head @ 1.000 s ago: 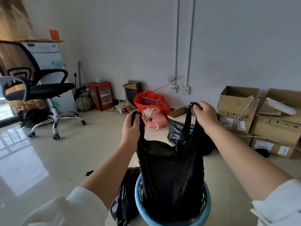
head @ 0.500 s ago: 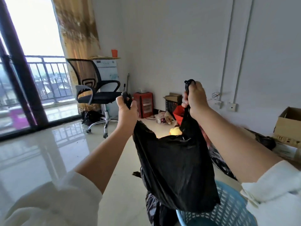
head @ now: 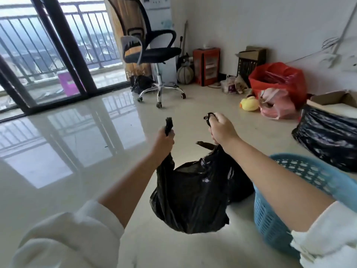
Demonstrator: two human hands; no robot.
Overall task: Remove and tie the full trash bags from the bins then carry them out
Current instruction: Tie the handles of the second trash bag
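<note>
Black trash bag (head: 195, 198) hangs over the floor (head: 77, 151), just left of the blue basket bin (head: 286, 209). Left hand (head: 164, 140) grips one handle, right hand (head: 222, 130) clenches the other. Beyond stands an office chair (head: 154, 53).

Black mesh office chair (head: 152, 53) on a chrome wheeled base, standing on glossy pale floor tiles (head: 81, 144) before a dark-framed sliding glass door (head: 58, 45) with a balcony railing (head: 25, 35) outside and a patterned curtain (head: 127, 20) at its right edge. Along the white wall (head: 260, 22): a white appliance (head: 160, 22) behind the chair, a ball (head: 185, 73), a red heater (head: 206, 66), an open cardboard box (head: 251, 59). Nearer on the floor: a yellow duck toy (head: 249, 103) just left of a pink plastic bag (head: 278, 105), and another open cardboard box (head: 332, 100) at far right.
</note>
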